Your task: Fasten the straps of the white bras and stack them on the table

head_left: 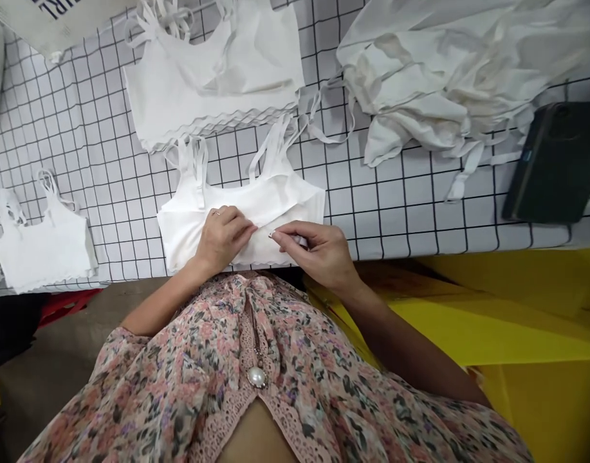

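Note:
A white bra top (295, 193) with thin straps lies flat at the table's front edge, under both hands. My left hand (223, 235) rests on it, thumb and fingertips pinched together at the fabric near the middle; a ring shows on one finger. Just to the right, my right hand (318, 247) is raised slightly over the top, its thumb and forefinger closed on a tiny white piece (271, 235) too small to name. The two sets of fingertips are close together but apart.
More white tops (217, 77) lie in a stack beyond, with another pile (46, 244) at left. Crumpled white garments (420, 83) spread at back right, beside a dark phone (555, 164). A printed bag (58, 22) sits at upper left. Yellow material (444, 321) is below the checked tablecloth (386, 212).

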A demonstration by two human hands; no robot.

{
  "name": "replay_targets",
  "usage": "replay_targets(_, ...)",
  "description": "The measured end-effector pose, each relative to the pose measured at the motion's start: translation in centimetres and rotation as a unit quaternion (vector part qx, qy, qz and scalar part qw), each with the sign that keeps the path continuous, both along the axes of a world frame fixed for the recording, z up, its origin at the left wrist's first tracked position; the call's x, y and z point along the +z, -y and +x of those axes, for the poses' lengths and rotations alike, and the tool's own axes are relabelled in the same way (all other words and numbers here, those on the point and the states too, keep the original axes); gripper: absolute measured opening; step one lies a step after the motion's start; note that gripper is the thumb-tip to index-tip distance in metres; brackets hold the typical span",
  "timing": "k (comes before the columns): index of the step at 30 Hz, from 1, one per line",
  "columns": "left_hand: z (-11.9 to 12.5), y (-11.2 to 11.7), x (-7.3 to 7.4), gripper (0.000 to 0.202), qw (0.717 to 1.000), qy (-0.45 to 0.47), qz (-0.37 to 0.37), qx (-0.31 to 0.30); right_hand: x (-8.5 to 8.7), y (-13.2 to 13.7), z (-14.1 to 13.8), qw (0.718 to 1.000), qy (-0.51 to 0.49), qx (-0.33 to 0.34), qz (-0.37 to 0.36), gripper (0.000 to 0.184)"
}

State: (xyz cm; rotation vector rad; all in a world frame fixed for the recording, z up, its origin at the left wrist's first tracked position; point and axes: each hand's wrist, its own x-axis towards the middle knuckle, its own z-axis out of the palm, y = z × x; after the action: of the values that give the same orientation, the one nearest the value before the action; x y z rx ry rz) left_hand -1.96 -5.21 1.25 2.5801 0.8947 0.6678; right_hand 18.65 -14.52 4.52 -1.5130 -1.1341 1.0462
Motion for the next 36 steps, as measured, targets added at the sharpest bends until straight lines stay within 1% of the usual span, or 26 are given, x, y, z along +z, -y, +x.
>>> replay_targets(2, 0.2, -0.2, 0.3, 0.008, 0.999, -0.019, -0.047, -0.006, 0.3, 0.1, 0.1, 1.000, -0.010, 0.002, -0.006, 0.016)
replay_targets(5, 0.6, -0.5, 1.0, 0.006, 0.994, -0.025, -0.105, -0.015, 0.8, 0.0, 0.3, 0.998, -0.035, 0.018, -0.043, 0.020)
replay_targets(7, 0.9, -0.7, 1.3, 0.003, 0.987, -0.022, -0.156, -0.009, 1.0, -0.1, 0.3, 0.996, -0.058, 0.030, -0.068, 0.024)
replay_targets(10, 1.1, -1.2, 1.9, 0.007, 0.967, 0.031, -0.254, 0.016, 1.2, -0.5, 0.1, 0.991, -0.085, 0.051, -0.091, 0.028)
replay_targets(12, 1.2, -1.6, 2.3, 0.011, 0.937, 0.086, -0.338, 0.033, 1.3, -0.8, 0.0, 0.988, -0.097, 0.067, -0.096, 0.030)
replay_targets(13, 1.2, -1.8, 2.6, 0.013, 0.915, 0.109, -0.388, 0.037, 1.3, -1.0, -0.1, 0.987, -0.103, 0.075, -0.095, 0.030)
replay_targets(16, 1.2, -2.3, 3.5, 0.021, 0.831, 0.139, -0.536, 0.040, 1.4, -1.7, -0.2, 0.984, -0.120, 0.094, -0.092, 0.033)
replay_targets(18, 1.2, -2.5, 4.0, 0.024, 0.784, 0.148, -0.601, 0.048, 1.5, -2.0, -0.3, 0.981, -0.134, 0.099, -0.101, 0.034)
replay_targets(20, 1.2, -2.6, 4.4, 0.025, 0.758, 0.153, -0.631, 0.060, 1.4, -2.3, -0.2, 0.976, -0.153, 0.095, -0.119, 0.035)
replay_targets(22, 1.3, -2.7, 4.5, 0.025, 0.746, 0.148, -0.645, 0.067, 1.3, -2.4, 0.0, 0.971, -0.169, 0.086, -0.142, 0.038)
replay_targets(27, 1.5, -2.8, 4.4, 0.020, 0.728, 0.153, -0.664, 0.069, 1.2, -2.6, 0.2, 0.955, -0.208, 0.083, -0.196, 0.051)
replay_targets(30, 1.5, -2.9, 4.4, 0.016, 0.718, 0.157, -0.674, 0.074, 1.2, -2.6, 0.1, 0.947, -0.229, 0.072, -0.213, 0.059)
replay_targets(33, 1.5, -2.9, 4.4, 0.014, 0.713, 0.156, -0.679, 0.079, 1.1, -2.7, 0.0, 0.942, -0.243, 0.060, -0.223, 0.060)
replay_targets(36, 1.6, -2.9, 4.4, 0.012, 0.709, 0.156, -0.683, 0.079, 1.2, -2.7, -0.2, 0.940, -0.251, 0.050, -0.226, 0.057)
